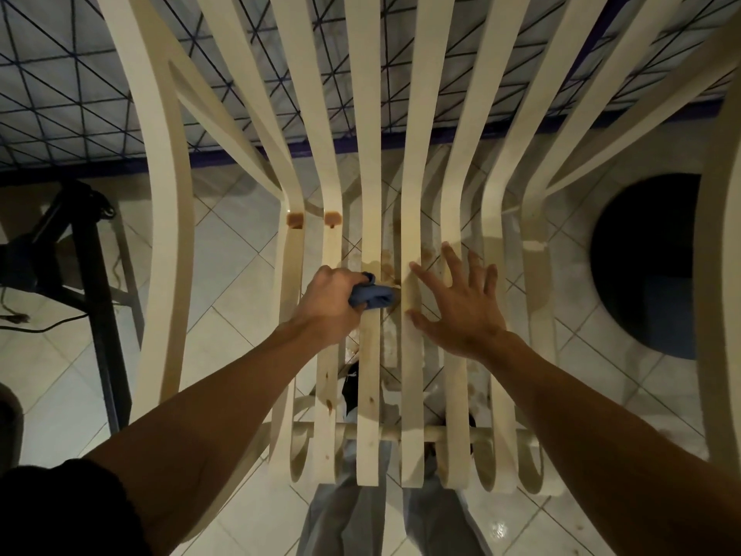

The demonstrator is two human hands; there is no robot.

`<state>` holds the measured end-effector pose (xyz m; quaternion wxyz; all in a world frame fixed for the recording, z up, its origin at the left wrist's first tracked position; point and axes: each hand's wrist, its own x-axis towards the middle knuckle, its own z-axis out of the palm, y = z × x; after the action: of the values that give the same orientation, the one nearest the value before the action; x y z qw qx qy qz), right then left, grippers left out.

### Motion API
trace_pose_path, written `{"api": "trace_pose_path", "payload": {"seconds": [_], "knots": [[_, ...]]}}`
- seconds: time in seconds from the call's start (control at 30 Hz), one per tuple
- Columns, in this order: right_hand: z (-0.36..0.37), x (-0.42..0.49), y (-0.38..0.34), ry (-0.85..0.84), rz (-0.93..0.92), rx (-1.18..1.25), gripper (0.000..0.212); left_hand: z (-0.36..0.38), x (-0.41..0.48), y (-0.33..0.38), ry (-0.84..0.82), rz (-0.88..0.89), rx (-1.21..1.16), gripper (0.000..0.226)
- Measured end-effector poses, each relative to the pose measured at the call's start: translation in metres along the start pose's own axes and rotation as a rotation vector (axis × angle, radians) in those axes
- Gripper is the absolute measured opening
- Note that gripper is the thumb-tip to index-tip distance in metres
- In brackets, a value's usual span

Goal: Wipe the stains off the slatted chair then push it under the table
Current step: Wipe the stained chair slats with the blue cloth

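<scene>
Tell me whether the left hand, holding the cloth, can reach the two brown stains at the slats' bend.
Probably yes. The left hand grips the blue cloth on the seat slats just short of the brown stains, with bare slat between; the right hand rests to the side.

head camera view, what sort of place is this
Probably a room in a home, perhaps a dining area: a pale tiled floor, a cloth-covered table and a cream slatted chair.

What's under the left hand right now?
A blue cloth, gripped by the left hand and held against a chair slat. Any stain directly beneath the cloth is covered and cannot be seen.
</scene>
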<state>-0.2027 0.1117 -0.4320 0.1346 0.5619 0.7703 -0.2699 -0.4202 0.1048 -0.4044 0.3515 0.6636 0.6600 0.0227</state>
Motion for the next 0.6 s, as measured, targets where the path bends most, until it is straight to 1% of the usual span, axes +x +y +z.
{"api": "trace_pose_path", "payload": {"seconds": [0.1,0.27,0.43,0.6], "knots": [[0.002,-0.008,0.001,-0.013,-0.037,-0.045,0.078,0.001,-0.012,0.0,-0.038,0.004,0.013,0.025],[0.004,-0.008,0.002,-0.017,-0.034,-0.056,0.075,0.003,-0.028,0.001,-0.119,0.038,0.06,0.015],[0.003,-0.006,0.001,-0.032,-0.018,-0.044,0.076,0.003,-0.015,0.002,-0.057,0.046,0.054,0.02],[0.004,-0.008,0.0,-0.039,-0.003,-0.037,0.076,0.006,-0.006,-0.003,-0.026,0.006,0.007,0.028]]}}
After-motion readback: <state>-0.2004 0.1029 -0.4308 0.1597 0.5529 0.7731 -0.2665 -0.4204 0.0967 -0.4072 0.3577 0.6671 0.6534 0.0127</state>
